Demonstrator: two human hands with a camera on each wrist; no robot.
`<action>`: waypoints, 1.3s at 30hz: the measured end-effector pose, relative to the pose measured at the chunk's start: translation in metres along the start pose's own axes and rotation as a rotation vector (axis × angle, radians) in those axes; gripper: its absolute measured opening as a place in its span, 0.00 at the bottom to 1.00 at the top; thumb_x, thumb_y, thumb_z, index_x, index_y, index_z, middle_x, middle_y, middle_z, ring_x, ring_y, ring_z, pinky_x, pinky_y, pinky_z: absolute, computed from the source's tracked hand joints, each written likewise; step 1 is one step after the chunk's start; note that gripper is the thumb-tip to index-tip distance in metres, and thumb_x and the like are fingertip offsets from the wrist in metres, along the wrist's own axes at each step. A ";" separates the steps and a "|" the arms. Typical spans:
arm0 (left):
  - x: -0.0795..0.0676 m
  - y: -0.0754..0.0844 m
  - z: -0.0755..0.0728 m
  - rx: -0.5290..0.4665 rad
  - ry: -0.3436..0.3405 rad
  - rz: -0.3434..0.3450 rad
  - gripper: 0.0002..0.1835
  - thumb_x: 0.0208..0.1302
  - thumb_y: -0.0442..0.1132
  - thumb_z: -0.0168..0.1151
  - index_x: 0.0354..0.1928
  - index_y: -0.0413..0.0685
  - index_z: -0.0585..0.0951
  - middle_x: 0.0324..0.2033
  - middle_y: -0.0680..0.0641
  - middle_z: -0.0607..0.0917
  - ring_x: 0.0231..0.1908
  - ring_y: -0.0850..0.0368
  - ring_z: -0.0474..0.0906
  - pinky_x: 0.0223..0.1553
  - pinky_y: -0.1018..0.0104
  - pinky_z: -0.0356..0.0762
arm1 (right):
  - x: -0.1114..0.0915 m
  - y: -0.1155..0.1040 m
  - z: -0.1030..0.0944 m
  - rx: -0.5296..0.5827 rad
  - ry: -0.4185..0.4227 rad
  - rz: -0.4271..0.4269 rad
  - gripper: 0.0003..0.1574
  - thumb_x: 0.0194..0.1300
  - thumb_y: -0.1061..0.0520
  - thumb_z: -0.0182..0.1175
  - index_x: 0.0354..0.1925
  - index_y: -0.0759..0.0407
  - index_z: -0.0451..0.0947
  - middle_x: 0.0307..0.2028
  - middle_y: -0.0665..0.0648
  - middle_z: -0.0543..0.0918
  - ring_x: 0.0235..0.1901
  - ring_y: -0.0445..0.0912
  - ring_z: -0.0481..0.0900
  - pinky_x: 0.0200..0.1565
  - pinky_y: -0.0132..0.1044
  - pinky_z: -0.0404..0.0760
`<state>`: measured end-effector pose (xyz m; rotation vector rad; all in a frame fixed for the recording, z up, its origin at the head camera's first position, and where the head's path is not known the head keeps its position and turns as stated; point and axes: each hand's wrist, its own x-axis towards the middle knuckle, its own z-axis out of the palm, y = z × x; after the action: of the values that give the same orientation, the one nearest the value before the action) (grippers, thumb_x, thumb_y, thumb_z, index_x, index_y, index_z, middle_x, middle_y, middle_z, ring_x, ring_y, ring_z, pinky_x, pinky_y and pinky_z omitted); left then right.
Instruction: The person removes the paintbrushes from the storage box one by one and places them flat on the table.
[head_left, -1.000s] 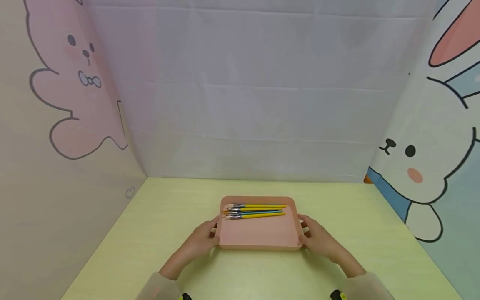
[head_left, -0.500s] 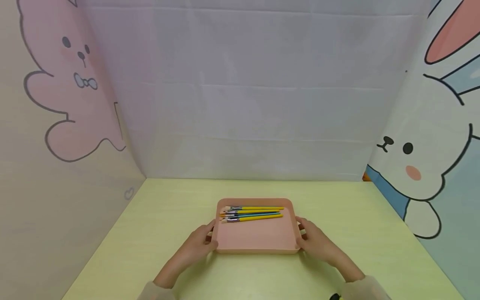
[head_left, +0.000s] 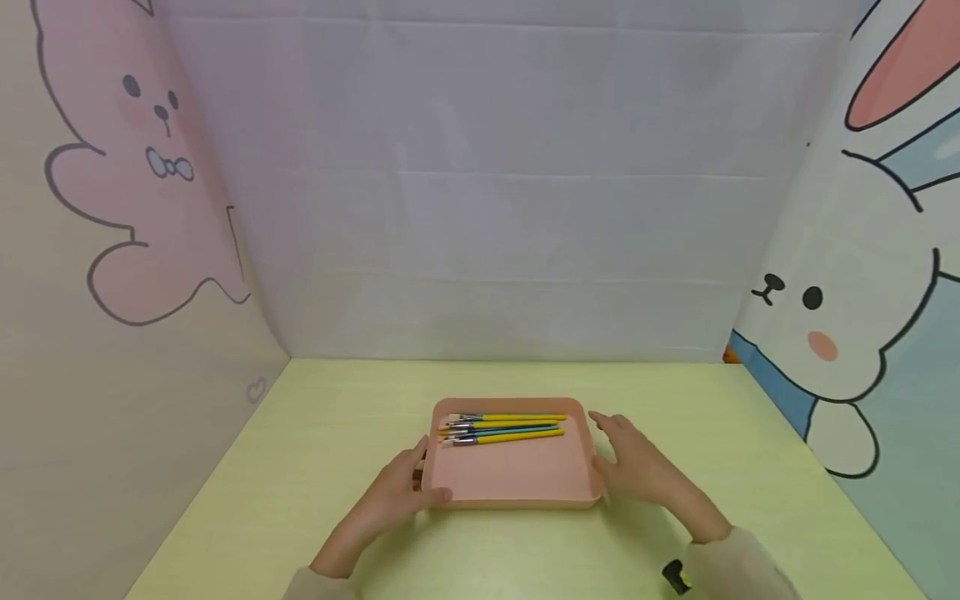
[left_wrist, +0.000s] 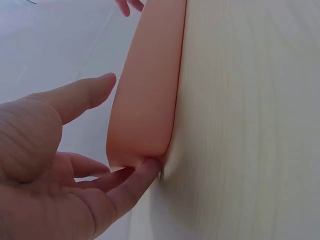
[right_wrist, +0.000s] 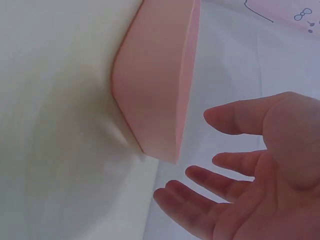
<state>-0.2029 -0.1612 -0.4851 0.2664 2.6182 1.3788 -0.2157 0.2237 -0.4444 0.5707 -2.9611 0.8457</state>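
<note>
Now the right hand (head_left: 637, 463), fingers spread, has released the pink rectangular tray (head_left: 517, 482); the left hand (head_left: 392, 495), thumb parted from fingers, touches it, the pale wood-grained surface (head_left: 510, 554) apparently bearing it.

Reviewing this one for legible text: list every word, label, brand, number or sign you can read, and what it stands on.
No readable text in any view.
Brushes: too small to tell whether the handles carry print.
Tray: no lettering on the parts that show.
Walls: drawings only, a pink animal, a rabbit and a small heart.
</note>
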 end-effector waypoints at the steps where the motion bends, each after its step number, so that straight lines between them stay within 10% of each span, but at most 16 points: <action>1: 0.000 0.001 0.000 -0.008 0.000 -0.002 0.57 0.62 0.47 0.81 0.83 0.34 0.56 0.70 0.34 0.74 0.59 0.43 0.81 0.59 0.43 0.81 | 0.002 -0.001 -0.003 -0.024 0.007 -0.028 0.41 0.73 0.61 0.66 0.77 0.71 0.64 0.63 0.70 0.76 0.58 0.64 0.80 0.57 0.61 0.80; 15: 0.003 -0.001 0.004 -0.043 -0.003 0.029 0.64 0.54 0.46 0.86 0.84 0.36 0.53 0.70 0.34 0.72 0.61 0.42 0.78 0.62 0.42 0.76 | 0.061 -0.015 -0.011 -0.130 -0.093 -0.277 0.36 0.75 0.63 0.63 0.77 0.65 0.67 0.68 0.66 0.73 0.65 0.65 0.73 0.64 0.62 0.76; 39: 0.001 -0.003 0.007 -0.057 0.023 0.007 0.64 0.54 0.47 0.86 0.85 0.42 0.54 0.70 0.36 0.72 0.61 0.44 0.78 0.61 0.45 0.77 | 0.114 -0.039 0.040 -0.078 -0.325 -0.239 0.31 0.72 0.67 0.67 0.70 0.54 0.80 0.62 0.57 0.81 0.62 0.55 0.79 0.65 0.55 0.76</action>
<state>-0.2024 -0.1575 -0.4914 0.2539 2.5942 1.4645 -0.3048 0.1337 -0.4466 1.1289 -3.0927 0.6685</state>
